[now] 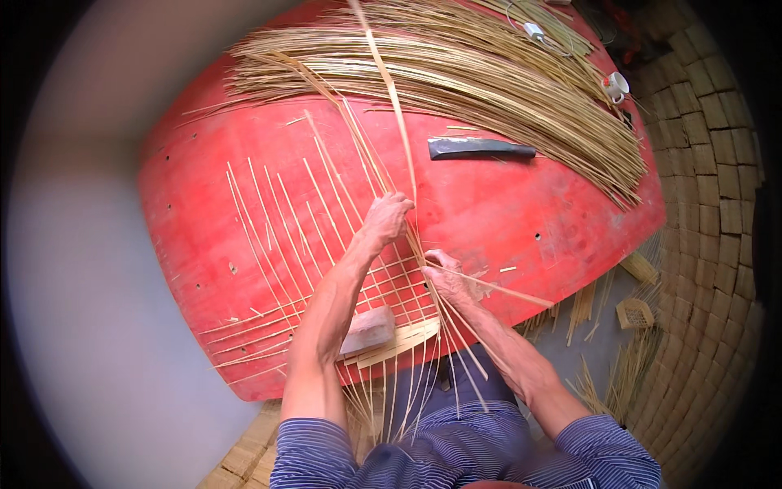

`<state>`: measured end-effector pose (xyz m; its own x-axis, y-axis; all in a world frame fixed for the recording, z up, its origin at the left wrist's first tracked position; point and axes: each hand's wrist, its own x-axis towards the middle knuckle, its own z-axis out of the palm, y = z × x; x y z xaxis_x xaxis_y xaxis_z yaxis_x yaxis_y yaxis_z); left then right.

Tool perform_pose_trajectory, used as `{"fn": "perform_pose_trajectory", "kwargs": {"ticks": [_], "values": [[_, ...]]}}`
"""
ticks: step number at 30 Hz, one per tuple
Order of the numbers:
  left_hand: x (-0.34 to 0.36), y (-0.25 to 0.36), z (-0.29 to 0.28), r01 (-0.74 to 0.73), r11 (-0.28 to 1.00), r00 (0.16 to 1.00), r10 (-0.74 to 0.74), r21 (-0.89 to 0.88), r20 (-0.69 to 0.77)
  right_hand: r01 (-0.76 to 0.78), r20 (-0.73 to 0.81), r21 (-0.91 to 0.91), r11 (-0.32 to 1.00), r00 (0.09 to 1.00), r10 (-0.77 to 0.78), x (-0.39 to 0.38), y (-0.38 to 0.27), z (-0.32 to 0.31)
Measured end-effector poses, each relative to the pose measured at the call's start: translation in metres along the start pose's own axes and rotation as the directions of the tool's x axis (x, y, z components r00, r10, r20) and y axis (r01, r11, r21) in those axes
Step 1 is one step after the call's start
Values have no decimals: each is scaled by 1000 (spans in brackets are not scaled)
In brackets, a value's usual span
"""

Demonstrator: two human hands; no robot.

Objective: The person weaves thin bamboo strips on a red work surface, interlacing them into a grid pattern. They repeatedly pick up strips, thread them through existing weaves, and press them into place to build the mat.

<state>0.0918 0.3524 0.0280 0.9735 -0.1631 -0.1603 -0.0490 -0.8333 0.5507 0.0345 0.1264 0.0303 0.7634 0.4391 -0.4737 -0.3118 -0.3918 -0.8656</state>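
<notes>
On the red tabletop (269, 163), thin bamboo strips cross in an open woven lattice (405, 287), its loose ends spreading far left and over the near edge. My left hand (389, 218) is closed on upright strips at the lattice's far right corner. Lower and to the right, my right hand (445, 274) pinches strips at the right edge; one long strip (509, 292) sticks out past it to the right. A pale block (368, 329) rests on the weave beside my left forearm, with flat wider strips (399, 343) next to it. My fingertips are partly hidden.
A large bundle of split strips (456, 73) spans the table's far side. A dark blade tool (482, 150) lies in front of it. A white mug (617, 86) and a white plug with cable (533, 31) sit far right. Stacked woven baskets (705, 171) line the right.
</notes>
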Motion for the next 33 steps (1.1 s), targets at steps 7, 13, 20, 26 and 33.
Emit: {"fn": "perform_pose_trajectory", "kwargs": {"ticks": [7, 13, 20, 26, 33], "values": [[-6, 9, -30, -128, 872, 991, 92, 472, 99, 51, -31, -207, 977, 998, -59, 7, 22, 3], [-67, 63, -42, -167, 772, 975, 35, 613, 221, 33, -48, -163, 986, 998, -41, -2, 17, -12], [-95, 55, -13, 119, 968, 947, -177, 219, 267, 42, -67, -21, 999, 997, -43, 0, 27, -7], [-62, 6, 3, 626, 591, 769, -359, -509, 528, 15, 29, -1, 1000, 999, -15, -4, 8, -3], [-40, 5, 14, 559, -41, 745, -413, -828, 523, 30, 35, -74, 997, 999, -27, -4, 12, -5]]}}
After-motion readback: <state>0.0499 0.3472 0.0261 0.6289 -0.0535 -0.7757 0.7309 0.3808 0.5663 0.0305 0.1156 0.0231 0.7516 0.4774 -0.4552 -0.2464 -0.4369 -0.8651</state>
